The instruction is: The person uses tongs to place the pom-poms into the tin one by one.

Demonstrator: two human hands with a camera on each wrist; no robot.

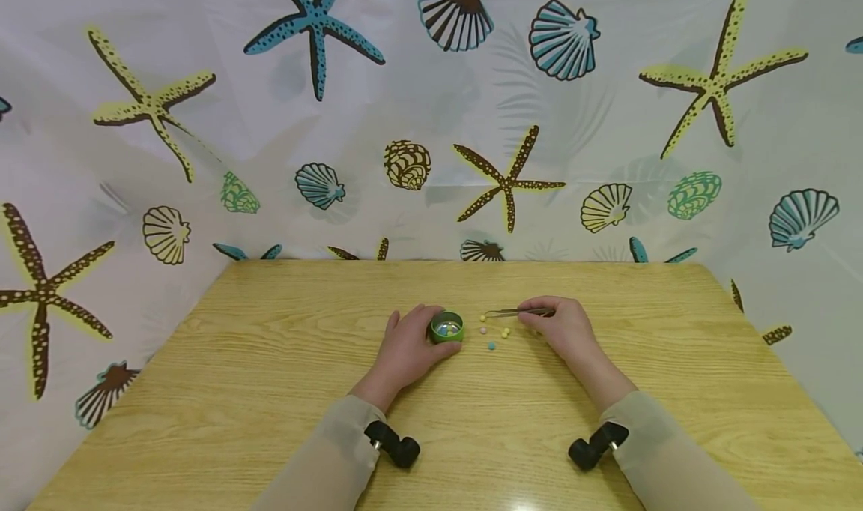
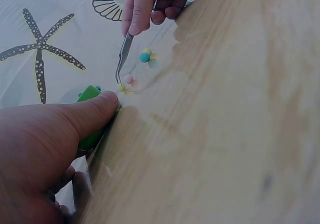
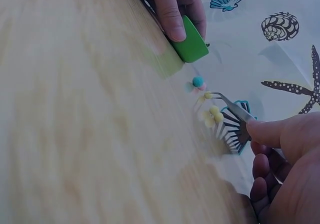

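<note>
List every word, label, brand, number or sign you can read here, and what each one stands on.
None: no readable text shows in any view.
Green container: no lettering on its visible side.
Tweezers: any fine marking would be too small to read.
Backdrop: printed starfish and shells, no words or numbers.

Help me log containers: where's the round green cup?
Just below the head view's centre: the left hand grips the cup, left of the small pink ball.

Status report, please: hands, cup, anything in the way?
Left hand holds green cup. Right hand grips tweezers, tips at yellow ball. Pink ball close by; nothing seems in the way.
</note>
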